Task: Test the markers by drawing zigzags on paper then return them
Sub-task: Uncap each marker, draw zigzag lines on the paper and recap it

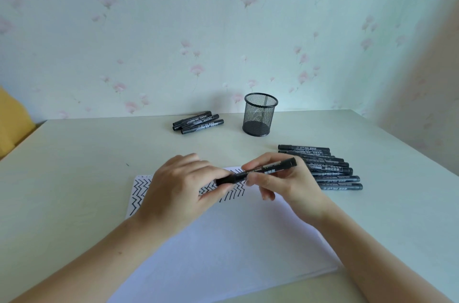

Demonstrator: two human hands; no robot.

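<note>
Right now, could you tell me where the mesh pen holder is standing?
In the head view, the mesh pen holder stands upright at the table's far edge by the wall, right of the small marker group and beyond the larger marker row.

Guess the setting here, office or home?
Probably a home desk: floral wallpaper behind a pale table, with a mesh pen cup and loose black markers beside the zigzag paper.

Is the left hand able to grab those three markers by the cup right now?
Probably not yet: the left hand is busy gripping one end of the marker. The three markers lie in the open, nothing blocking.
</note>
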